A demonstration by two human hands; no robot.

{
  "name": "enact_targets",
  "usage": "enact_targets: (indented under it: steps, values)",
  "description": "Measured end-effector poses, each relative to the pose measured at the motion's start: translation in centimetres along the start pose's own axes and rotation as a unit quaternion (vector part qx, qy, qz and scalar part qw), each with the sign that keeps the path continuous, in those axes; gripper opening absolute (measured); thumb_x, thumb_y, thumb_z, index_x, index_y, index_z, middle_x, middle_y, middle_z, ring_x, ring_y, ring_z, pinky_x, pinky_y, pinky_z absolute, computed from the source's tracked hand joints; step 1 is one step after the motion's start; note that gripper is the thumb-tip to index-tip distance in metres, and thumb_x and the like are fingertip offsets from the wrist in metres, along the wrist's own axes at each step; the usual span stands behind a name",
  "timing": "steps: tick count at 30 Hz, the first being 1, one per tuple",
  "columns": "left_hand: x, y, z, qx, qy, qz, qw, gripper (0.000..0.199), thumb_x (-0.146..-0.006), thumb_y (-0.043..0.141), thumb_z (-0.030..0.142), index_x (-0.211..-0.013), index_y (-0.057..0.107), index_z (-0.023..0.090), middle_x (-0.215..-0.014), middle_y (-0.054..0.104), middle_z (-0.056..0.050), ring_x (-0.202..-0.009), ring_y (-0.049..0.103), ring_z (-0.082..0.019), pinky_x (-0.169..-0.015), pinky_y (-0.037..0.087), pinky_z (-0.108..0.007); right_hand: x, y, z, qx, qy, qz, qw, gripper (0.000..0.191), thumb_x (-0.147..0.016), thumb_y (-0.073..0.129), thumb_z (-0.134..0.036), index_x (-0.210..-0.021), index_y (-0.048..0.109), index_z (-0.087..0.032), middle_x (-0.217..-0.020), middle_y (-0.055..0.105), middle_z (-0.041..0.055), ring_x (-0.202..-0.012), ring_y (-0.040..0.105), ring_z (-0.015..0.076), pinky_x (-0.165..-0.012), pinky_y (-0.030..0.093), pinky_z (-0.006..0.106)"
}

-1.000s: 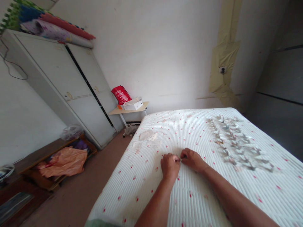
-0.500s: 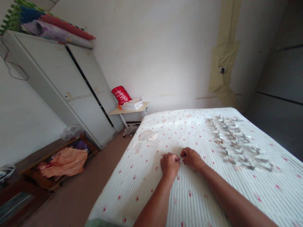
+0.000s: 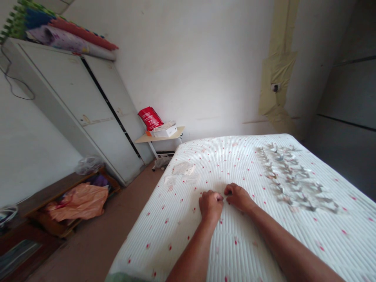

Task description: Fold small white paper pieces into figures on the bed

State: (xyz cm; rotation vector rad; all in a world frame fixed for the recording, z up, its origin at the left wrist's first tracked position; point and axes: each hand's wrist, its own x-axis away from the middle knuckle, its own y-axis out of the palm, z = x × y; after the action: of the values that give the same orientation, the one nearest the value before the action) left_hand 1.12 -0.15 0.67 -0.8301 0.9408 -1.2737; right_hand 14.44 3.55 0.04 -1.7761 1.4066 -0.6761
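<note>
A tiny pale piece (image 3: 223, 199), too small to identify, shows between your left hand (image 3: 210, 204) and right hand (image 3: 238, 197), over the middle of the bed (image 3: 167, 239). Your fingers are curled on both hands, tips nearly meeting; whether they pinch the piece, I cannot tell. Printed paper sheets (image 3: 191, 179) lie at the bed's left side, rows of small greyish pieces (image 3: 290, 180) at its right. Past its far left corner, a tabletop (image 3: 143, 138) carries a red bag (image 3: 150, 118) and white box (image 3: 167, 131).

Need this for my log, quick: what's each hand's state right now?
Left hand: curled; whether it holds anything cannot be told.
Right hand: curled; grip contents unclear.
</note>
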Motion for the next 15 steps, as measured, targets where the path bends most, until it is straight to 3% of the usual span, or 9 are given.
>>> enact_targets:
  steps: [7,15]
  values:
    - [0.0,0.6,-0.3,-0.002,0.003,0.006,1.0,0.012,-0.075,0.059,0.019,-0.079,0.069,0.024,-0.086,0.067,0.001,-0.083,0.056,-0.014,-0.073,0.037,-0.024,0.9,-0.5,0.6,-0.016,-0.168,0.006,0.986,0.027,-0.07,0.045,-0.001,-0.072,0.066,-0.018,-0.08,0.059,0.0025,-0.077,0.056,0.0118,-0.07,0.04,0.02]
    - [0.8,0.3,-1.2,0.019,0.1,0.013,0.995,0.012,-0.075,0.061,0.021,-0.08,0.07,0.026,-0.084,0.064,-0.001,-0.087,0.052,-0.015,-0.078,0.036,-0.026,0.4,-0.6,1.1,0.05,-0.243,-0.019,0.969,0.026,-0.075,0.047,-0.004,-0.073,0.068,-0.019,-0.077,0.059,0.0033,-0.08,0.055,0.0138,-0.072,0.04,0.022]
